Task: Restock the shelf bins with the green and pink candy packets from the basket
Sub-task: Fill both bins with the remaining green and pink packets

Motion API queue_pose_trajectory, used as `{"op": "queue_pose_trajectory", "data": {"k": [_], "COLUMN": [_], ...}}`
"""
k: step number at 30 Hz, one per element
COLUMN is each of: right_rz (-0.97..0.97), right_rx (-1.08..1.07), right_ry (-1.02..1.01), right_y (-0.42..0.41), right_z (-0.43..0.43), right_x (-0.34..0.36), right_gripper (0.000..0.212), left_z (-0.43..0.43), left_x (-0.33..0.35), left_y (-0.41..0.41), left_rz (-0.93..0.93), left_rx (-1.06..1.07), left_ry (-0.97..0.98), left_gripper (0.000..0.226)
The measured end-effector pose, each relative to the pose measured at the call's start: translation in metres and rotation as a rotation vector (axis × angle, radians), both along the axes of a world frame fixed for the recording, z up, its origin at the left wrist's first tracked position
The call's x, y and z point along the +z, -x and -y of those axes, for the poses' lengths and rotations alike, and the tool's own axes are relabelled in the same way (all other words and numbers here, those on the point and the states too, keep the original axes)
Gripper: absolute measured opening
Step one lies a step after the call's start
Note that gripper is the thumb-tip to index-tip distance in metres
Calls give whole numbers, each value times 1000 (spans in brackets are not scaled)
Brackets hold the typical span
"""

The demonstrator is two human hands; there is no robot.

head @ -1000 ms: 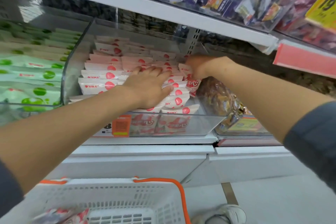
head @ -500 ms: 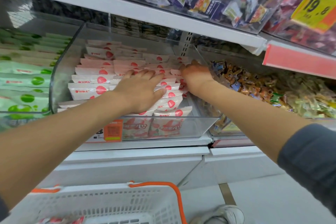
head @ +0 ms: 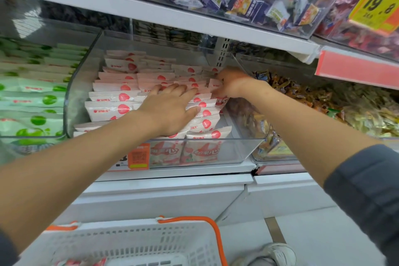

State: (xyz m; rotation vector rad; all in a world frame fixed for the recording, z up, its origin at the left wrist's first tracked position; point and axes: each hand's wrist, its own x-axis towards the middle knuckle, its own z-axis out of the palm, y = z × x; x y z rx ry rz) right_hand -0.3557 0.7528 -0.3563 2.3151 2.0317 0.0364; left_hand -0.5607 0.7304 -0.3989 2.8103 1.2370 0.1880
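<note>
Left hand [head: 170, 110] presses pink packets [head: 112, 109] in 1 bin [head: 239, 151] (right hand [head: 232, 84] grips 1).

- The left hand [head: 170, 108] lies palm down, far forward from the body, with its fingers straight and slightly spread, pointing away and to the right.
- The bare left forearm [head: 75, 157] stretches from the near left up to that hand, wrist straight.
- The right hand [head: 232, 84] is just right of the left, knuckles up, its fingers curled down round a pink and white candy packet [head: 222, 100].
- The right forearm [head: 302, 119] runs in from the near right, bare up to a dark grey sleeve [head: 367, 190] pushed back near the elbow.
</note>
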Motion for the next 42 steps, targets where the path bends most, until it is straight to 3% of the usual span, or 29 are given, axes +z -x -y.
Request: {"op": "queue_pose_trajectory", "data": {"k": [4,6,8,14,16,18,21,23,27,30,33,37,42], "right_rz": [-12,-119,-245,-305,-390,-379,-422,-438,-567,-656,-661,-543,-704], "right_rx": [-58,-76,-80,-94,-93,-56,22,130,298,357,275,205,-117], "right_ry": [-89,-83,-87,-128,-147,-256,-530,-602,-575,-452,-94,515,784], "right_y": [2,2,1,7,6,11,39,68,132,173,197,215,239], "right_z": [-4,-1,3,10,16,30,68,98,155,188,205,215,217], "right_x": [-9,-3,3,-11,-7,2,7,-2,-46,-98,-171,-271,-363], "right_gripper": [59,62,59,55,55,40,25,16,14,16,17,29,41], "left_z": [0,0,0,0,2,9,36,64,123,153,168,167,152], "left_x": [0,-1,0,3,9,19,33,33,2,-43,-99,-147,-176], "left_y": [-1,-1,0,-1,1,6,19,36,89,136,181,223,237], "left_rz": [1,6,10,14,97,220,421,506,479,345,147,-43,-141], "left_rx": [1,-6,-12,4,8,21,56,113,245,346,383,449,556], "left_ry": [-4,-1,2,55,105,64,-92,-111,107,349,562,640,719], "left_gripper": [60,60,60,59,57,49,22,10,10,15,22,17,17]}}
